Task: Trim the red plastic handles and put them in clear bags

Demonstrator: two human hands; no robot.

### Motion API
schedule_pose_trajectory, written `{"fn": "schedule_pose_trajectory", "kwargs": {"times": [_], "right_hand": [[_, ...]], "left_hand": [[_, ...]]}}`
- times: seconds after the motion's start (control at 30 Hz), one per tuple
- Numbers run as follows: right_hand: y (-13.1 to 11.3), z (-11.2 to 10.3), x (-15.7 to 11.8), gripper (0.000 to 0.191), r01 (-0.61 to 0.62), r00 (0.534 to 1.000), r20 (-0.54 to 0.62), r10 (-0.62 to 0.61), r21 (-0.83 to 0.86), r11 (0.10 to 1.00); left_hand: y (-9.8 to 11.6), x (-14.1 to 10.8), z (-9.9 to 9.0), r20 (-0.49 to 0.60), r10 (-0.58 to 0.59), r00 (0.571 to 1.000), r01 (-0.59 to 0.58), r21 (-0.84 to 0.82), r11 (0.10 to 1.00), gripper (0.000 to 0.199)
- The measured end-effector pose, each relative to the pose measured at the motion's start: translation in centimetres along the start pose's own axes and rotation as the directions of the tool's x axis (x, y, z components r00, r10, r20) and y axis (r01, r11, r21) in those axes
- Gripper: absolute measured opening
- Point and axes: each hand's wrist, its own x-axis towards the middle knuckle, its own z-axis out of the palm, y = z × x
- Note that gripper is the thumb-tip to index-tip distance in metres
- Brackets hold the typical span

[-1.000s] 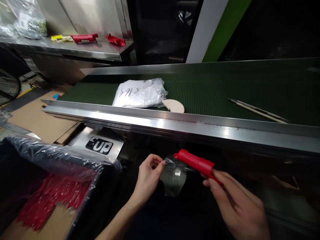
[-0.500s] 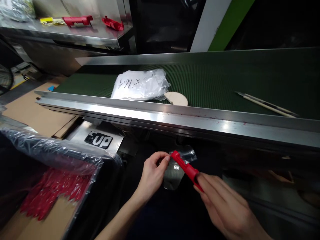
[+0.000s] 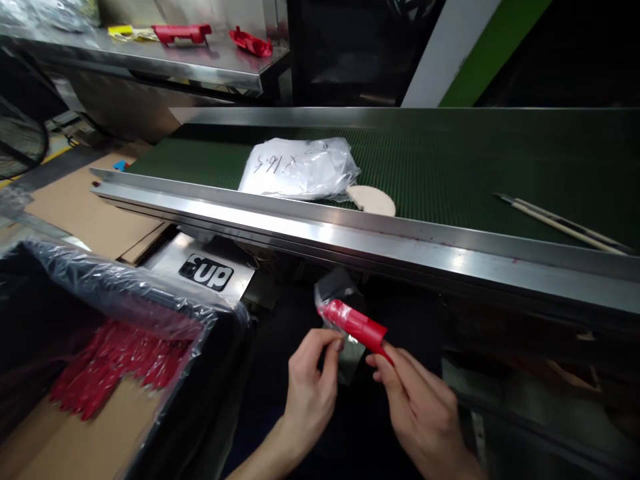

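My right hand (image 3: 420, 400) grips the lower end of a red plastic part (image 3: 363, 327), a long, rounded shell slanting up to the left. The part's upper end sits inside the mouth of a clear plastic bag (image 3: 333, 287). Thumb and forefinger of my left hand (image 3: 315, 380) are pinched on the bag's edge, just below the red part. The lower portion of the bag hangs behind both hands against the dark background, and its outline is hard to make out there.
A conveyor (image 3: 430, 167) with a metal side rail runs across in front, carrying a white plastic packet (image 3: 300, 167), a beige disc piece (image 3: 373, 200) and thin tools (image 3: 560, 220). At left, a lined bin (image 3: 200, 320) holds several bagged red parts (image 3: 120, 360). More red parts (image 3: 183, 33) lie on a steel table.
The tip of the red part has gone into the bag's opening, and the part has turned in my right hand. My hands have come closer together. The camera view has shifted slightly left.
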Motion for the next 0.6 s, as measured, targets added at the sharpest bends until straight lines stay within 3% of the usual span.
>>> {"fn": "schedule_pose_trajectory", "kwargs": {"times": [0.1,0.2,0.3,0.4,0.5,0.6], "right_hand": [[-0.6,1.7,-0.2,0.032,-0.046,0.998,-0.03,0.046,0.027,0.999],[0.2,1.7,0.3,0.036,0.024,0.993,0.115,-0.022,-0.014,1.0],[1.1,0.8,1.3,0.037,0.15,0.936,0.334,-0.115,-0.081,0.985],[1.1,0.2,2.4,0.028,0.273,0.867,0.447,-0.219,-0.06,0.96],[0.0,0.2,2.9,0.024,0.338,0.836,0.436,-0.332,0.065,0.939],[-1.2,0.2,2.7,0.02,0.301,0.86,0.359,-0.363,0.217,0.929]], "left_hand": [[-0.2,-1.0,-0.1,0.054,0.04,0.998,-0.039,-0.014,0.999,0.017],[-0.3,-0.8,-1.3,0.049,0.082,0.995,-0.083,0.002,0.997,0.017],[-0.1,-0.2,-2.7,0.068,0.077,0.995,-0.079,0.037,0.996,0.017],[0.9,-0.1,-3.7,0.19,0.076,0.979,-0.085,0.04,0.996,0.017],[2.4,-0.8,-4.4,0.254,0.096,0.963,-0.102,0.013,0.995,0.015],[3.0,-1.6,-5.7,0.228,0.135,0.964,-0.115,-0.099,0.988,0.011]]}}
